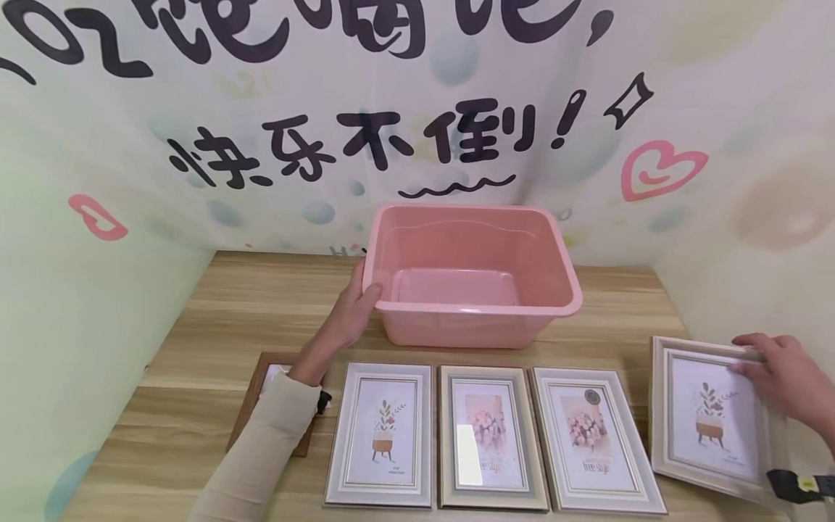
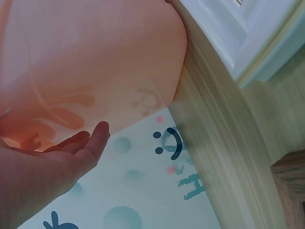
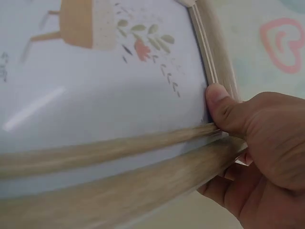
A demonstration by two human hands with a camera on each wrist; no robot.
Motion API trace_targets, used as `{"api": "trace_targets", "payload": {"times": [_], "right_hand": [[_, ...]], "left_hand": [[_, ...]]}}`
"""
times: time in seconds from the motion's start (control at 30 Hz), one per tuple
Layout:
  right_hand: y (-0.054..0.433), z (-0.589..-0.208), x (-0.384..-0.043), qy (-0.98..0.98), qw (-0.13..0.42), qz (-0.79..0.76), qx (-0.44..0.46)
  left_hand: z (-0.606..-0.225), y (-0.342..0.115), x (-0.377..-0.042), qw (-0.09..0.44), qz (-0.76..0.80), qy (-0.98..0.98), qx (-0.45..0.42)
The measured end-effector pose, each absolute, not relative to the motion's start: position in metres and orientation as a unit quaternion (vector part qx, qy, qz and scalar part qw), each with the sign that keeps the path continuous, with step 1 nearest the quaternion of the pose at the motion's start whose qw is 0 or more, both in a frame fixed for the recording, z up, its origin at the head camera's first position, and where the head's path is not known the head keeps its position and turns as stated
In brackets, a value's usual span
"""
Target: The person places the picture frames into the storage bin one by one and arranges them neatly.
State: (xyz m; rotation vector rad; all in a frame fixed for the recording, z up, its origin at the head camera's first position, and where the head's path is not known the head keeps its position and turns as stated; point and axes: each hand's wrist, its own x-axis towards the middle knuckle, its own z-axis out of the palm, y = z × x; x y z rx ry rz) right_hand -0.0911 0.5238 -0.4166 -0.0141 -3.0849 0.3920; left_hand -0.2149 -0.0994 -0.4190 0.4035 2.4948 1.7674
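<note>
My left hand holds the left rim of a pink plastic basin, thumb over the edge and fingers along the outer wall. In the left wrist view, the basin's side fills the upper left beside the hand. At the far right, my right hand pinches the upper right corner of a pale wood picture frame with a plant-pot print. The right wrist view shows the thumb on the frame's front, with fingers behind the corner.
Three light picture frames lie in a row before the basin: a white one, a cream one and another white one. A brown frame lies partly under the left forearm. A printed wall cloth hangs behind the wooden table.
</note>
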Motion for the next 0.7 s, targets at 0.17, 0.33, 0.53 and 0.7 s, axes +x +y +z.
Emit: {"api": "trace_targets", "payload": {"times": [0.17,0.33,0.53,0.7], "right_hand": [[0.520,-0.399,-0.092,-0.991,0.044,0.127,-0.013],[0.510,-0.386,-0.091,-0.982,0.140,0.129,0.005],[0.502,-0.372,-0.091,-0.963,0.215,0.160,0.037],[0.491,-0.364,-0.092,-0.953,0.197,0.227,0.031]], "left_hand": [[-0.420,-0.100,-0.215,0.031,0.576,0.806,0.133],[-0.420,-0.100,-0.215,0.032,0.578,0.805,0.131],[-0.420,-0.099,-0.217,0.043,0.579,0.804,0.125],[-0.419,-0.098,-0.217,0.044,0.581,0.803,0.123]]}}
